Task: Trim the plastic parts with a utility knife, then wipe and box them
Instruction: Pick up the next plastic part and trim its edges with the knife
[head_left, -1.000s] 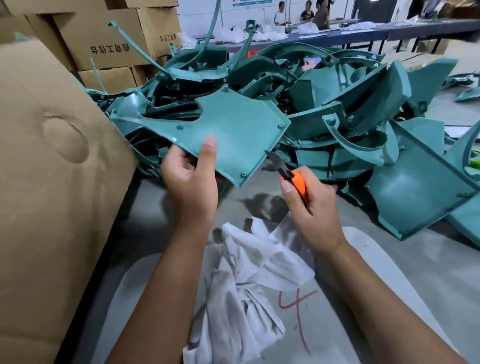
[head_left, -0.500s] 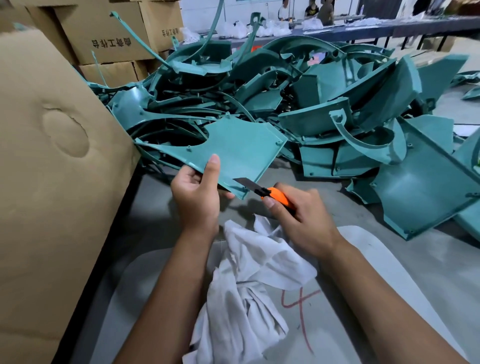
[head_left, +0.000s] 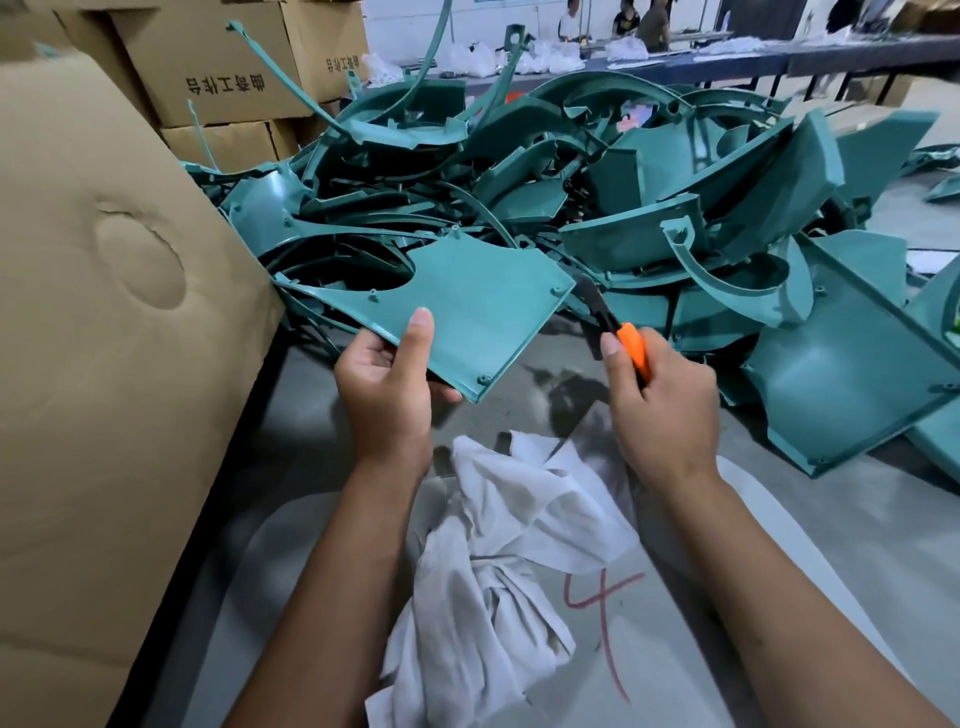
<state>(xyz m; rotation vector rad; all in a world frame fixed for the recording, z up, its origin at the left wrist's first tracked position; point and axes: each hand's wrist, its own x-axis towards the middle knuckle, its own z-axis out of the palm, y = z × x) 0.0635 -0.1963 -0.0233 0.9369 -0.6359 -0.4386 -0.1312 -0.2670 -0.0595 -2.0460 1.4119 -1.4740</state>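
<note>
**Bringing the blade to the panel's right-hand corner**

Head view: the left hand (head_left: 387, 395) holds a flat teal plastic panel (head_left: 467, 317) above the tabletop (head_left: 322, 441), thumb laid on its upper face near the lower edge and the other fingers curled beneath, so the panel is pinched between them. The panel stretches away from that hand up and to the right, its long axis running from the curved cut-out at the left toward the right corner with a small screw boss. The right hand (head_left: 662, 405) is wrapped round the orange handle of the utility knife (head_left: 615, 332), thumb pressed along the handle, the dark blade aimed up and left. The blade tip sits just beside that right corner; whether it touches the edge I cannot tell. The coming cut, as I judge it, depends on this: the untrimmed edge lies to the left of the blade, close to the right hand, well apart from the gripping thumb. A crumpled white cloth (head_left: 498, 545) lies on the tabletop between the forearms, with the heap of teal parts (head_left: 649, 197) behind and a cardboard box (head_left: 104, 338) at the left.
</note>
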